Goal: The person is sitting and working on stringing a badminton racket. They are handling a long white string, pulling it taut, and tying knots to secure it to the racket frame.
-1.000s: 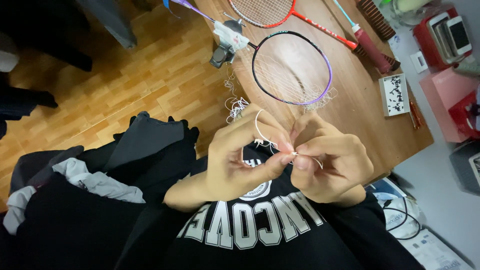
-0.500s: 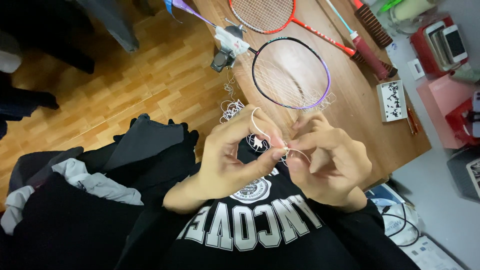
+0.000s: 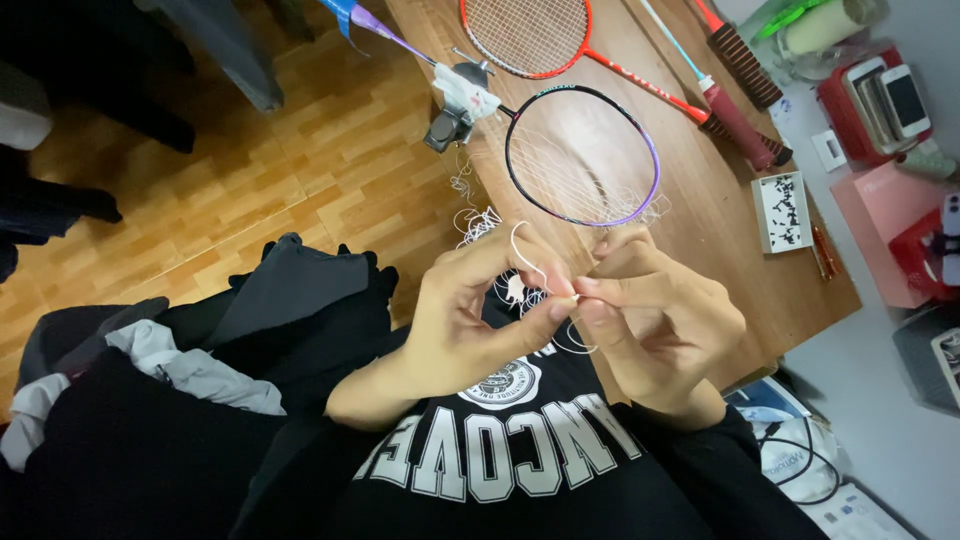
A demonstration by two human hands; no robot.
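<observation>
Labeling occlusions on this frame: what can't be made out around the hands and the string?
Head view only:
- White string: the pinch point is covered by fingertips of the left hand and right hand.
- Purple-rimmed racket: handle hidden under a clamp-like device.
- Red racket: head cut off by the top edge.
- Small patterned box: markings too small.

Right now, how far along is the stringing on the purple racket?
Partly done: the purple-framed racket on the wooden table carries some strings, with loose ends trailing. In hand: left hand and right hand pinch a white string between fingertips. Left: remaining weave looks unfinished.
</observation>
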